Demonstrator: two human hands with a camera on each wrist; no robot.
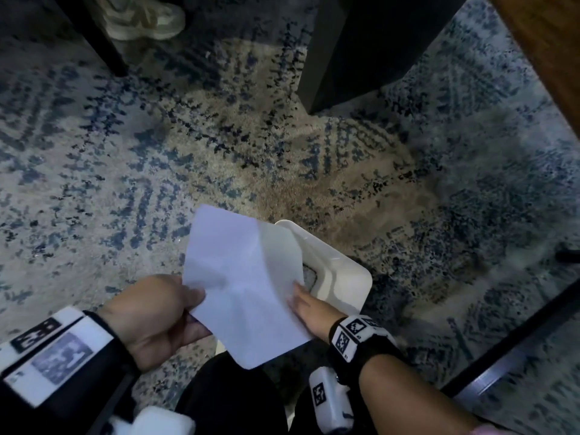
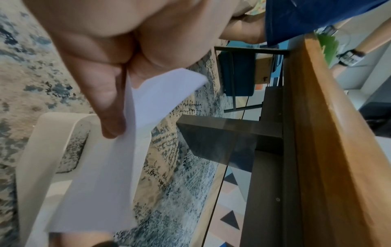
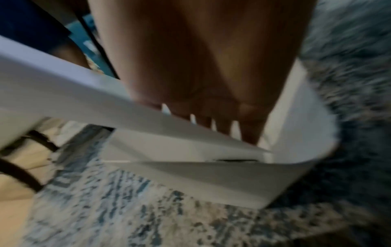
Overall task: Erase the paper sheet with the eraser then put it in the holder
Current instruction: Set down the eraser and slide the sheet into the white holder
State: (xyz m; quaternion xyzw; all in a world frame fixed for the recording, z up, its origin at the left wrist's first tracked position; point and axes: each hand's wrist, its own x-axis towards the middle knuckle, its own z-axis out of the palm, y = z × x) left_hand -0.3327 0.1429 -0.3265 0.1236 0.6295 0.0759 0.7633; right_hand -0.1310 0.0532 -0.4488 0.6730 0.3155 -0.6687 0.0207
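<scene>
A white paper sheet (image 1: pixel 241 287) hangs bent in the air just above a white plastic holder (image 1: pixel 342 274) that stands on the carpet. My left hand (image 1: pixel 191 299) pinches the sheet's left edge, thumb on top. My right hand (image 1: pixel 301 301) lies along the right edge with straight fingers, partly under the sheet and over the holder's opening. In the left wrist view the thumb (image 2: pixel 110 107) presses the paper (image 2: pixel 101 175) beside the holder (image 2: pixel 42 150). The blurred right wrist view has the paper (image 3: pixel 84 100) crossing the straight fingers (image 3: pixel 251 127) above the holder (image 3: pixel 296 125). No eraser is visible.
A patterned blue and beige carpet (image 1: pixel 157 152) covers the floor. A dark table leg (image 1: pixel 345 58) stands at the far middle, and a wooden tabletop edge (image 1: pixel 549 42) is at the upper right. Someone's shoe (image 1: pixel 144 20) is at the top left. A dark metal bar (image 1: pixel 518 340) runs along the right.
</scene>
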